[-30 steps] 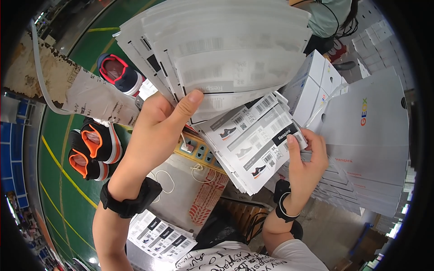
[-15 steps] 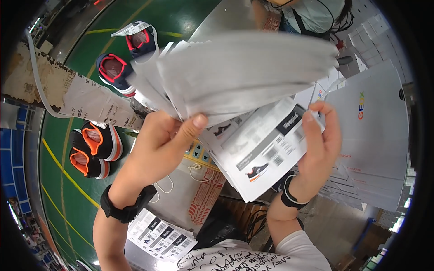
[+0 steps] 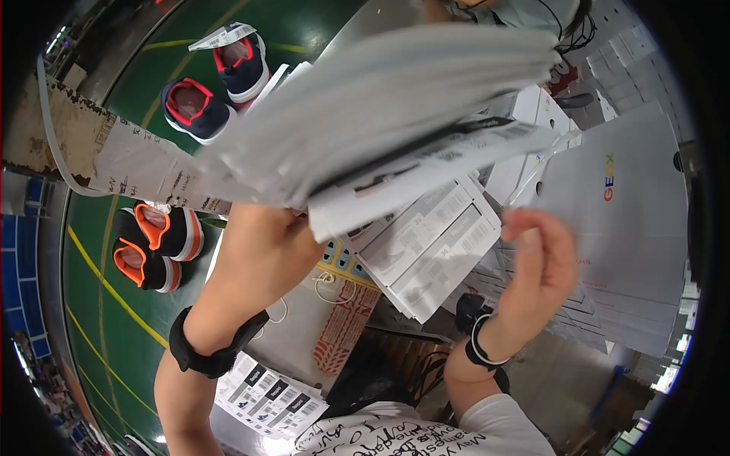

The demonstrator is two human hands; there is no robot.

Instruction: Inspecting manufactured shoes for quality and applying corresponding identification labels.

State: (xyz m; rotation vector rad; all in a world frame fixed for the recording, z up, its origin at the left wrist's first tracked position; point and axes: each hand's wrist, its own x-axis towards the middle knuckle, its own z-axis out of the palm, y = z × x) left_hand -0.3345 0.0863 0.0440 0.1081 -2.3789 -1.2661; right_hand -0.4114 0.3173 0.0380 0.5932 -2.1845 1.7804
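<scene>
Head view: left hand (image 3: pixel 275 242) clasps label sheets (image 3: pixel 437 247) mid-scene, fingertips hidden; right hand (image 3: pixel 544 254) loosely spread, empty, just right of sheets. Step likely leafing; next move probably needs right-hand pinch.

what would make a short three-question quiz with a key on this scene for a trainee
1. Multiple choice: what does the left hand hold?
a) a shoe
b) printed sheets
c) a box

2. True or false: the black shoes with orange linings are to the left of that hand.

3. Count: how many navy shoes with red linings can be seen?

Key: 1. b, a bunch of them, blurred in the picture; 2. true; 3. two.
</scene>
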